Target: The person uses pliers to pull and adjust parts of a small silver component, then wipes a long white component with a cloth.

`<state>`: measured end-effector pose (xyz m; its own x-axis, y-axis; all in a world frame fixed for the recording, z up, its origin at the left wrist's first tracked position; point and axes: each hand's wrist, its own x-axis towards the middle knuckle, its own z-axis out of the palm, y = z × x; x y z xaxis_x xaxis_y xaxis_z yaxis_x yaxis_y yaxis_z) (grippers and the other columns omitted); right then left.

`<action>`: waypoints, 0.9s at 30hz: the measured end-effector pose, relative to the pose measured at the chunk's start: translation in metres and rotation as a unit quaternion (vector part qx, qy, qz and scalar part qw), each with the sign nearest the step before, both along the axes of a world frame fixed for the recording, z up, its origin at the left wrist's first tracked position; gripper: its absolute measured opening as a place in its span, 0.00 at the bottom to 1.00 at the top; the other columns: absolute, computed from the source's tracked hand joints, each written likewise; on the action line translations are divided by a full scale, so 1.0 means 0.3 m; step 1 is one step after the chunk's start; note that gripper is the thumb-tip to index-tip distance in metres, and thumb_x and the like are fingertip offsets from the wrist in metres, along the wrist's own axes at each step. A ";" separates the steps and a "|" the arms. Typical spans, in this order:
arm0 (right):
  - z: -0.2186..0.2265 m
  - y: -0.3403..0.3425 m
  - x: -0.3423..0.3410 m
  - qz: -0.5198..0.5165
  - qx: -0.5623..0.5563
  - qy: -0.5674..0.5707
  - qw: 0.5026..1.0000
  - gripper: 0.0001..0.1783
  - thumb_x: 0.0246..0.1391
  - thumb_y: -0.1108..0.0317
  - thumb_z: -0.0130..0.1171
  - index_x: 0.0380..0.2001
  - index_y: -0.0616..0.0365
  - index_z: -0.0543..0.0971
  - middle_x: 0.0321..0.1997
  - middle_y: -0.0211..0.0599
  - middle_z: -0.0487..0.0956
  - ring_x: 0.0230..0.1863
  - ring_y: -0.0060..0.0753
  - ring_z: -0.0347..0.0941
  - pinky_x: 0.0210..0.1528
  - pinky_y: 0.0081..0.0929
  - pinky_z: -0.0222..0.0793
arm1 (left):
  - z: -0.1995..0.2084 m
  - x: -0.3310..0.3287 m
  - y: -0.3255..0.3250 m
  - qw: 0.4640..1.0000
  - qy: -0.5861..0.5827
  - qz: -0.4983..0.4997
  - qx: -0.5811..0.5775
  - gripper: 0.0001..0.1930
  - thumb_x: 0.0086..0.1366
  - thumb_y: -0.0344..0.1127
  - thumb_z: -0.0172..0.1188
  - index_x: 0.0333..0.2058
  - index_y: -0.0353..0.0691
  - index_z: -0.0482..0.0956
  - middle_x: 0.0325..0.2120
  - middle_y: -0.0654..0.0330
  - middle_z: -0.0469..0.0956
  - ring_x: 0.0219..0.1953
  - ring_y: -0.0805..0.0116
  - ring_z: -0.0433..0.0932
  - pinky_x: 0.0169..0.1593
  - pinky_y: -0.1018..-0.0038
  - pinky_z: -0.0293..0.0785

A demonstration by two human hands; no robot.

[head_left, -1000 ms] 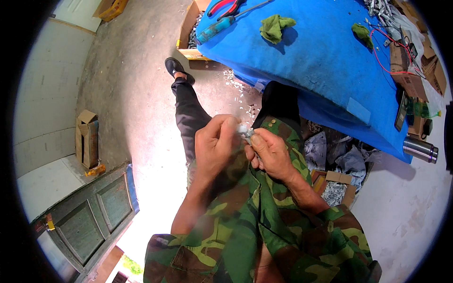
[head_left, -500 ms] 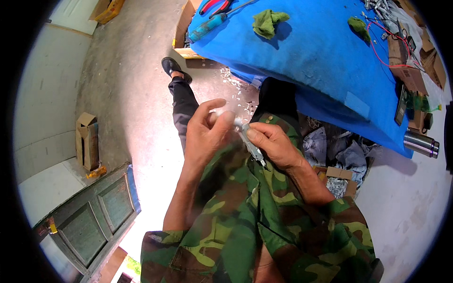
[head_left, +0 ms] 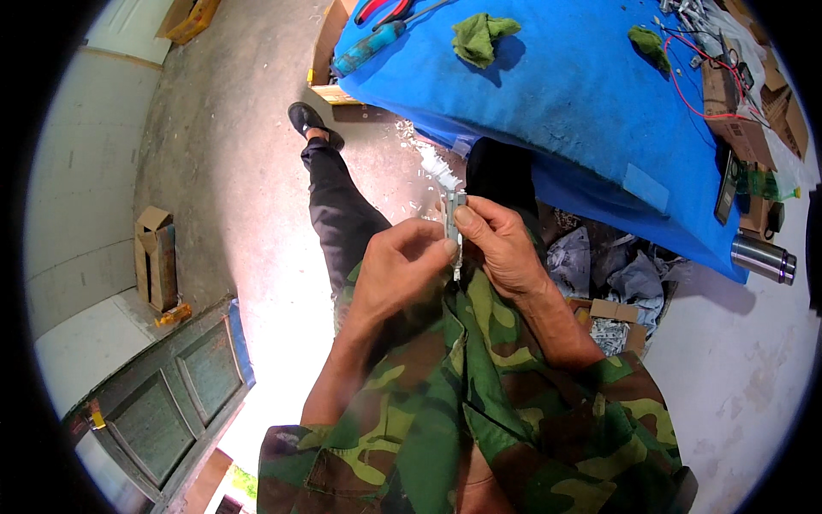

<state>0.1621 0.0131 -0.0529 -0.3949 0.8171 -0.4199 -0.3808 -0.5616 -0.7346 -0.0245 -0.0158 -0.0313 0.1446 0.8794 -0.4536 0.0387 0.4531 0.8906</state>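
Observation:
In front of my lap, a narrow grey metal fitting [head_left: 454, 216] is held nearly upright, with a paler tip at its lower end. My right hand [head_left: 503, 248] grips its upper part between thumb and bent fingers. On the other side, my left hand [head_left: 398, 267] is closed, thumb and fingertips pinched against the fitting's lower half. Just beyond the fitting's top is a blurred white piece [head_left: 438, 167], apart from both hands; I cannot make out its kind. White scraps [head_left: 407, 133] lie scattered on the floor beyond it.
A blue-covered table [head_left: 582, 111] bears a screwdriver [head_left: 372, 47], red-handled pliers [head_left: 383, 8], a green cloth [head_left: 484, 38] and cables. A steel flask [head_left: 764, 259] lies at its right edge. Below stands a box of metal parts [head_left: 610, 336]. A cardboard carton [head_left: 156, 261] stands left.
My left hand has come down from the fitting's top to its lower side. The fitting has turned more upright. A white piece now shows in the air or on the floor beyond it.

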 end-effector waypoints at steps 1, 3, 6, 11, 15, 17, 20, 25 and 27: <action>0.000 0.001 -0.001 0.000 0.009 -0.003 1.000 0.16 0.76 0.61 0.58 0.53 0.63 0.83 0.43 0.23 0.82 0.41 0.14 0.75 0.44 0.19 0.74 | -0.007 -0.006 0.002 1.000 -0.029 0.003 -0.008 0.15 0.72 0.40 0.70 0.46 0.32 0.84 0.29 0.64 0.81 0.29 0.80 0.76 0.33 0.80 0.71; 0.002 0.003 -0.004 -0.001 0.026 -0.011 1.000 0.16 0.75 0.61 0.59 0.52 0.63 0.84 0.42 0.23 0.82 0.41 0.14 0.75 0.43 0.19 0.74 | -0.016 -0.020 0.006 0.996 -0.086 0.009 -0.023 0.15 0.71 0.40 0.70 0.44 0.32 0.84 0.28 0.65 0.81 0.28 0.79 0.76 0.32 0.79 0.72; 0.010 0.010 -0.010 -0.036 0.018 -0.016 0.999 0.16 0.75 0.60 0.60 0.52 0.64 0.84 0.41 0.24 0.82 0.41 0.14 0.75 0.43 0.20 0.73 | -0.010 -0.032 0.009 0.995 -0.086 0.013 -0.052 0.15 0.70 0.41 0.71 0.42 0.33 0.83 0.28 0.63 0.81 0.27 0.77 0.78 0.31 0.78 0.74; -0.004 0.017 -0.008 -0.044 0.022 -0.006 0.999 0.18 0.74 0.60 0.61 0.53 0.65 0.83 0.40 0.26 0.82 0.40 0.16 0.76 0.43 0.20 0.74 | -0.015 -0.040 0.017 0.990 -0.116 0.013 -0.078 0.16 0.69 0.43 0.72 0.40 0.34 0.83 0.28 0.61 0.82 0.26 0.75 0.80 0.30 0.78 0.76; 0.000 0.020 -0.010 -0.068 -0.001 0.021 0.997 0.17 0.74 0.60 0.61 0.53 0.64 0.83 0.40 0.27 0.82 0.40 0.17 0.77 0.42 0.22 0.76 | -0.008 -0.035 0.019 0.987 -0.127 0.019 -0.092 0.15 0.69 0.42 0.72 0.40 0.34 0.83 0.28 0.61 0.83 0.26 0.75 0.81 0.29 0.78 0.77; 0.014 0.022 -0.016 -0.074 -0.008 0.029 0.997 0.16 0.74 0.61 0.60 0.53 0.64 0.83 0.40 0.28 0.82 0.39 0.18 0.78 0.41 0.23 0.76 | -0.006 -0.037 0.020 0.986 -0.131 0.021 -0.097 0.15 0.69 0.42 0.72 0.40 0.34 0.83 0.28 0.61 0.83 0.26 0.75 0.82 0.29 0.79 0.77; 0.021 0.023 -0.024 -0.082 -0.005 0.032 0.996 0.16 0.74 0.60 0.61 0.51 0.63 0.83 0.40 0.27 0.82 0.39 0.17 0.77 0.41 0.23 0.76 | 0.000 -0.037 0.024 0.985 -0.139 0.021 -0.097 0.15 0.69 0.42 0.72 0.40 0.34 0.83 0.28 0.61 0.83 0.26 0.75 0.82 0.30 0.79 0.77; -0.003 0.034 0.005 -0.045 0.054 -0.048 0.996 0.14 0.73 0.60 0.61 0.45 0.62 0.84 0.37 0.24 0.80 0.38 0.14 0.73 0.40 0.21 0.73 | 0.011 -0.029 0.028 0.994 -0.087 -0.007 -0.066 0.14 0.70 0.41 0.73 0.40 0.34 0.83 0.29 0.63 0.83 0.27 0.76 0.80 0.32 0.78 0.77; -0.002 0.039 0.019 -0.014 0.103 -0.115 0.988 0.14 0.73 0.61 0.61 0.43 0.62 0.84 0.36 0.22 0.79 0.37 0.13 0.71 0.40 0.20 0.71 | 0.024 -0.031 0.028 0.998 -0.049 -0.027 -0.041 0.14 0.70 0.41 0.72 0.40 0.34 0.83 0.29 0.63 0.83 0.28 0.78 0.79 0.33 0.79 0.76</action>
<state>0.1677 0.0247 -0.0534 -0.2852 0.9035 -0.3198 -0.2043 -0.3833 -0.9007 -0.0340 -0.0074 -0.0242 0.2386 0.8292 -0.5055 -0.0205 0.5247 0.8510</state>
